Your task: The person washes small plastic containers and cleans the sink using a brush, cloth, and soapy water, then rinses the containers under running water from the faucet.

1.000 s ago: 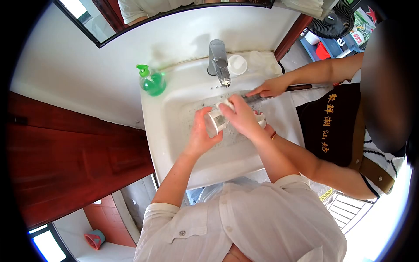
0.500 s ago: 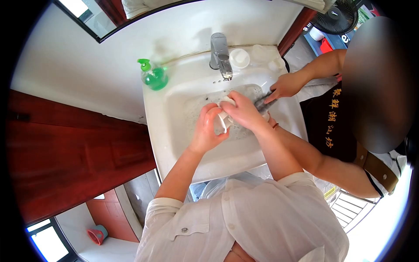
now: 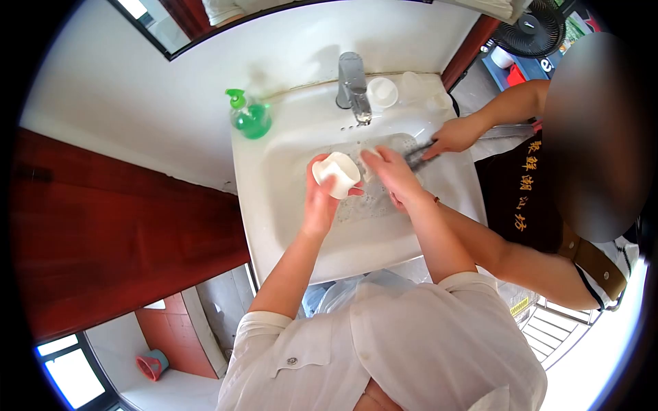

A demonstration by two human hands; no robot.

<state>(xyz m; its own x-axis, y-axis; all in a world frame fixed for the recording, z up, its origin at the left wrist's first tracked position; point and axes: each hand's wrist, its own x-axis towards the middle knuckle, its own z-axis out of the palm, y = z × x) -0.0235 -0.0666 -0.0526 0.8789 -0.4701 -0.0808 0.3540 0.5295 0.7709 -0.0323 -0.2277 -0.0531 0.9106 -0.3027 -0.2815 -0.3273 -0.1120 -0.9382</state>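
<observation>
A white cup (image 3: 337,172) is in my left hand (image 3: 319,202), tilted above the soapy water of the sink, with the thumb across its side. Just right of the cup, my right hand (image 3: 394,171) hovers apart from it, its curled fingertips smeared by motion. Something small and whitish shows at those fingertips, too blurred to name. Beside my right hand, a co-worker's hand (image 3: 454,135) grips a grey, dark-edged thing (image 3: 418,157) at the water. The co-worker's other arm passes beneath my right forearm, and its hand is mostly hidden.
The white sink (image 3: 257,226) holds sudsy water. On its back ledge stand a chrome faucet (image 3: 351,79), a white round container (image 3: 382,92) and a pump bottle (image 3: 251,120) of green soap. The co-worker stands close on the right. A red-brown wooden door (image 3: 130,240) is at the left.
My hands have moved apart. My left hand has lifted the cup and turned its opening. The right hand has come away from the cup; the co-worker's hand stays about where it was.
</observation>
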